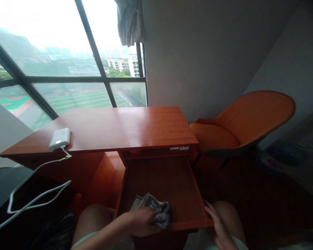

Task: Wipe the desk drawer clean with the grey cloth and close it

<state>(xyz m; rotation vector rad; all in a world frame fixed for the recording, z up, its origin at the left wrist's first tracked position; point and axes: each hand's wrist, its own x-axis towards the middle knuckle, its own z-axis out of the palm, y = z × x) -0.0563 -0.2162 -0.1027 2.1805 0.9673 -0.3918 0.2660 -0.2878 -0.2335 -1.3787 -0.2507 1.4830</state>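
My left hand (141,222) is closed on a crumpled grey cloth (156,210) that lies in the front of an open wooden drawer (161,184). My right hand (217,225) rests against the drawer's front right corner, its fingers along the front edge. The drawer is pulled out from under a reddish wooden desk (120,126). My knees show below it on both sides.
A white power adapter (59,138) sits at the desk's left front, its white cable (36,198) looping down to the floor. An orange chair (240,128) stands right of the desk. Behind the desk are a large window (67,69) and a grey wall.
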